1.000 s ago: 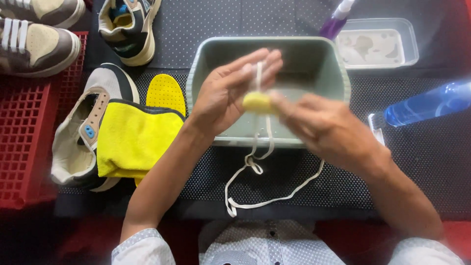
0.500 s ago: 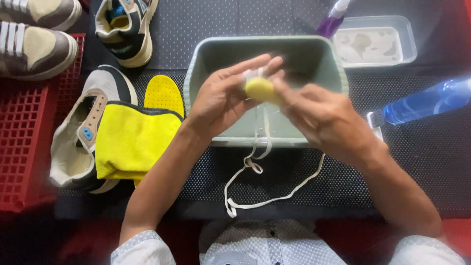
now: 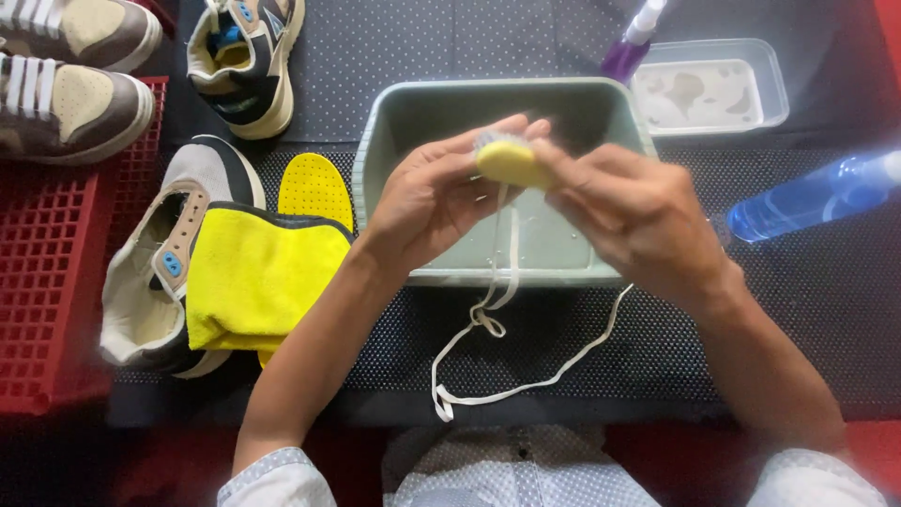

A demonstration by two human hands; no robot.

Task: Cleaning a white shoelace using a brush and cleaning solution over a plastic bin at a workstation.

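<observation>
while both hands met above the grey-green plastic basin, the small yellow brush sat between them, clamped in the fingers of the right hand. the left hand pinched the flat white shoelace, which hung limp over the basin rim and curled on the dotted black mat. a soft yellow cloth lay on a beige shoe.
</observation>
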